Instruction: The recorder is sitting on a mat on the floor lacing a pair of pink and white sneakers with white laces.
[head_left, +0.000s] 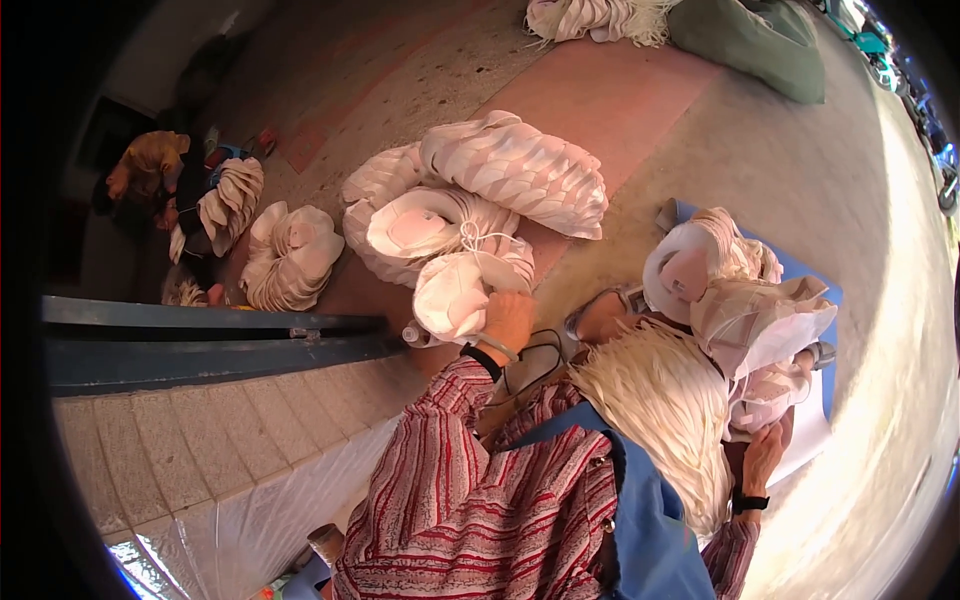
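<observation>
My left hand [508,325] is curled round the lower edge of a rolled bundle of pale, thin stacked pieces [450,296], its fingertips partly hidden. White string [474,237] lies knotted above that bundle, where more such bundles are heaped. On the right, my right hand [765,455] is closed at the lower end of some pale stacked pieces [768,398]; its fingers are partly hidden. Across my lap spreads a thick bunch of cream strips [665,400]. Larger pale pieces [762,318] and a coiled stack [690,268] lie just beyond.
A blue sheet [815,283] lies under the right-hand stacks. Left of me runs a dark metal rail [220,340] beside a tiled ledge [210,440]. Another person [155,170] works at far left near more bundles [290,257]. A green sack [755,45] sits at the back.
</observation>
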